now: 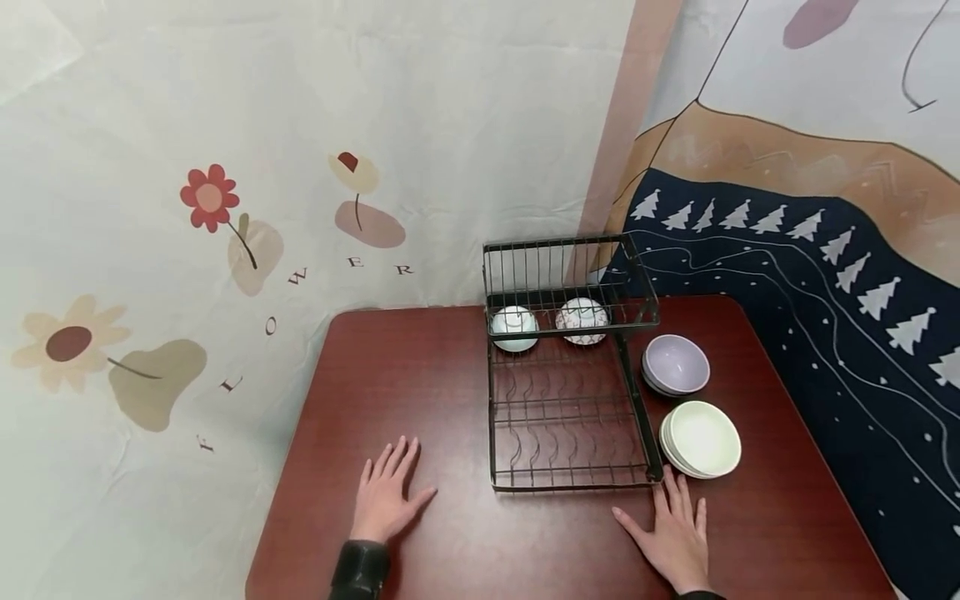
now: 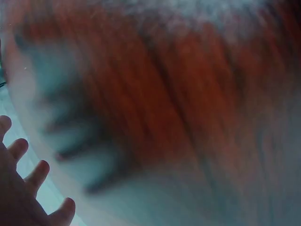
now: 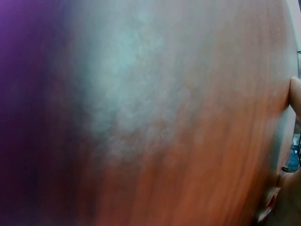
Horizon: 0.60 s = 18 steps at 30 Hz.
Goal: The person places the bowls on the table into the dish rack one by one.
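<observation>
My left hand (image 1: 387,500) rests palm down on the table, left of a black wire dish rack (image 1: 637,408), with fingers spread and nothing held. In the left wrist view several of its fingertips (image 2: 37,175) show at the lower left. Spread likewise, my right hand (image 1: 675,533) lies by the rack's front right corner, its fingertips close below a stack of pale cream-green bowls (image 1: 705,437). Behind that stack sit lavender bowls (image 1: 677,364). Under the rack's raised shelf are a white bowl (image 1: 514,327) and a patterned white bowl (image 1: 582,320).
The red-brown wooden table (image 1: 420,375) carries everything. Its back edge meets a pale wall hanging (image 1: 450,125) with printed flowers. A dark blue printed cloth (image 1: 810,333) hangs along the right side. The rack's lower tier has rows of curved wire dividers.
</observation>
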Each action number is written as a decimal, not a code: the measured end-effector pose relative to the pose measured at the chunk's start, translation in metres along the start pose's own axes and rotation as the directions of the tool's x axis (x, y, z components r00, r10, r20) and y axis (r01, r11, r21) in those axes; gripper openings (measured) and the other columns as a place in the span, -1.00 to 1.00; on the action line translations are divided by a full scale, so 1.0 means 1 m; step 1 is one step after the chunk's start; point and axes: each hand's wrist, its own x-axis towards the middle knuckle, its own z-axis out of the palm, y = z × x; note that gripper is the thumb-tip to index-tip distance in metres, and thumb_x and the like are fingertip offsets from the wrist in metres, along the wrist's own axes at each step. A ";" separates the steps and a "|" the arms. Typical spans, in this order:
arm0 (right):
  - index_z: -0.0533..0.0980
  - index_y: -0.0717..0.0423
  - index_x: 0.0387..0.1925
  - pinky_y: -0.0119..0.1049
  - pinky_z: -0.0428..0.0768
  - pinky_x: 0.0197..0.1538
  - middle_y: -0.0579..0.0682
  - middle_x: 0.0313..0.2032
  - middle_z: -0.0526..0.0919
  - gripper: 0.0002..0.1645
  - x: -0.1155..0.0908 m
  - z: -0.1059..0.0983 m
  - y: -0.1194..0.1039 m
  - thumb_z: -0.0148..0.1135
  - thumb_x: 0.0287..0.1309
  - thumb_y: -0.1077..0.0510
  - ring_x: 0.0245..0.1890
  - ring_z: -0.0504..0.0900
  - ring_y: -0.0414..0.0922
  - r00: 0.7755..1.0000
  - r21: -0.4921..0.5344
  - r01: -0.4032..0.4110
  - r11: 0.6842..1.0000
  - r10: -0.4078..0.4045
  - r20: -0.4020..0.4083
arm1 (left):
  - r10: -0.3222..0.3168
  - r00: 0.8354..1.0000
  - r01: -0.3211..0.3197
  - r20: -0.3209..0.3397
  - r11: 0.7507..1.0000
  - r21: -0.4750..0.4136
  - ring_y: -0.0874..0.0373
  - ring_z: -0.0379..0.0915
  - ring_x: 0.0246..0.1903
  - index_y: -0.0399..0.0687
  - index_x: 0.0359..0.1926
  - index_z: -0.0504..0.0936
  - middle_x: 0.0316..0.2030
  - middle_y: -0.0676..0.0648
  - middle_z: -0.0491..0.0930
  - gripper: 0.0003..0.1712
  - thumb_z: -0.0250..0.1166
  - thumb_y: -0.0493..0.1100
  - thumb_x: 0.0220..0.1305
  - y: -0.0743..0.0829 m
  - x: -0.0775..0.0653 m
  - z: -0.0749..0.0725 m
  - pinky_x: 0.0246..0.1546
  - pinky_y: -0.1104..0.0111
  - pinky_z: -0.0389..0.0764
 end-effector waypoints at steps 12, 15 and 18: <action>0.29 0.52 0.56 0.57 -0.21 0.65 0.45 0.71 0.04 0.29 -0.002 0.001 0.000 0.39 0.29 -0.46 0.74 -0.06 0.42 0.999 -0.003 0.017 1.000 -0.017 -0.029 | -0.020 0.999 0.020 0.048 1.000 0.008 -0.25 0.21 0.69 0.14 0.68 0.41 0.68 -0.14 0.35 0.06 0.39 0.47 0.30 0.000 -0.003 0.006 0.66 -0.37 0.15; 0.28 0.51 0.57 0.57 -0.22 0.65 0.45 0.71 0.04 0.30 -0.001 0.001 0.000 0.39 0.29 -0.46 0.74 -0.06 0.42 1.000 -0.001 0.011 1.000 -0.011 -0.021 | -0.019 0.999 0.018 0.045 1.000 0.003 -0.26 0.21 0.69 0.13 0.67 0.42 0.68 -0.15 0.36 0.06 0.40 0.48 0.30 0.000 -0.003 0.005 0.66 -0.38 0.15; 0.28 0.51 0.57 0.57 -0.21 0.65 0.46 0.71 0.04 0.31 0.000 0.000 -0.001 0.39 0.29 -0.47 0.73 -0.05 0.44 1.000 -0.005 0.007 1.000 -0.007 -0.011 | -0.019 0.999 0.019 0.042 1.000 0.000 -0.27 0.22 0.68 0.13 0.67 0.41 0.67 -0.16 0.36 0.06 0.41 0.47 0.29 -0.001 -0.002 0.004 0.66 -0.38 0.14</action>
